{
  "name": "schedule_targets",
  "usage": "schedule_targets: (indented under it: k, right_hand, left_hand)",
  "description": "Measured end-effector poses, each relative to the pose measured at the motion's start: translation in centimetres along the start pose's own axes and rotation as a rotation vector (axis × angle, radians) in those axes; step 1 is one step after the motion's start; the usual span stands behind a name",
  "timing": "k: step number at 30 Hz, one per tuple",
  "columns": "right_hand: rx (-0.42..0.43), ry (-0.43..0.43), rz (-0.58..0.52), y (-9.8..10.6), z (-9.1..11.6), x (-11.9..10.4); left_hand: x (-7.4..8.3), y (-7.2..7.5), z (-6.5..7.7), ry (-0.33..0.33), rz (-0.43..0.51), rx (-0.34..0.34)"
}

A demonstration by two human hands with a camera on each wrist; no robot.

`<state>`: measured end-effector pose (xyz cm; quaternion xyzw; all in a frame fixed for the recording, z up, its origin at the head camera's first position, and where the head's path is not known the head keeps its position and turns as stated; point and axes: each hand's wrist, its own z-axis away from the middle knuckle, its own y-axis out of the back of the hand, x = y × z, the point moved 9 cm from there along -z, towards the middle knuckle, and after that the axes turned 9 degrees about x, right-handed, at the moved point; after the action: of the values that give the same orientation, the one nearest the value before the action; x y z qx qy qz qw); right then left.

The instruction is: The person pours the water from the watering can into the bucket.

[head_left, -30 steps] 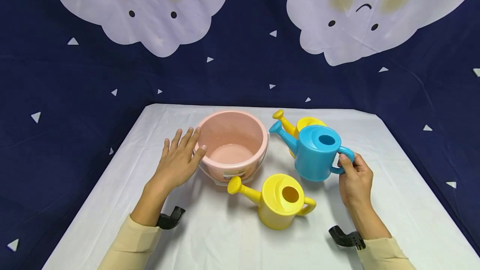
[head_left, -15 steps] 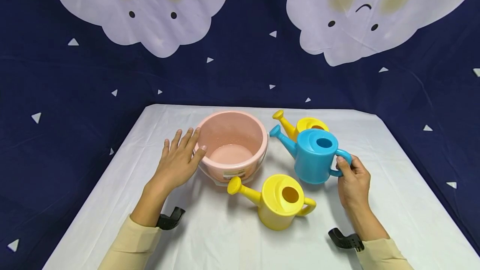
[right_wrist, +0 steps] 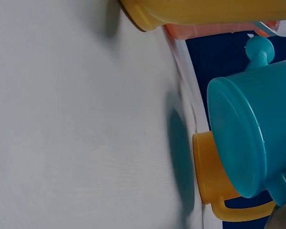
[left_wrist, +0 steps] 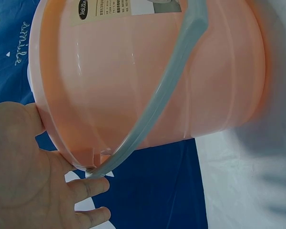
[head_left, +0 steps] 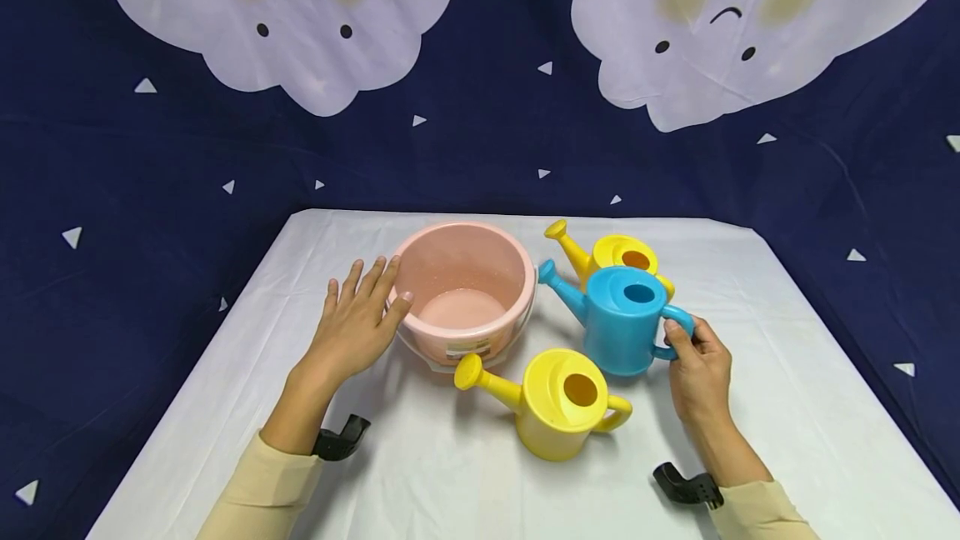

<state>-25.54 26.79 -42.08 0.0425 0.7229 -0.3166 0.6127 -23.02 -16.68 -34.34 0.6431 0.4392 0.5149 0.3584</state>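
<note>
In the head view my right hand point(head_left: 701, 369) grips the handle of a blue watering can point(head_left: 621, 323), spout toward the left. In the right wrist view the can's base point(right_wrist: 236, 138) hangs apart from its shadow on the cloth. My left hand point(head_left: 358, 325) lies with spread, straight fingers against the left rim of a pink bucket point(head_left: 465, 330). From the left wrist view, the fingers meet the bucket's rim beside the end of its grey-white handle point(left_wrist: 162, 95). One yellow watering can point(head_left: 558, 402) stands in front; another yellow watering can point(head_left: 581, 255) is partly hidden behind the blue one.
A white cloth point(head_left: 420, 473) covers the table, and a dark blue curtain point(head_left: 480, 157) with clouds hangs behind it. The front yellow can's spout overlaps the bucket's lower right side in the head view. Black camera mounts sit on both wrists.
My right hand has brought the blue watering can slightly left and toward me, uncovering more of the rear yellow can. The left hand and bucket stay in place.
</note>
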Motion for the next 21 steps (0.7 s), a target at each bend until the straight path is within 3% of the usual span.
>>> schedule_targets:
  k: [21]
  right_hand:
    - [-0.022,-0.016,0.055,0.0,0.6,1.8]
  left_hand:
    - [0.0,-0.1,0.0,0.001,0.004,-0.006]
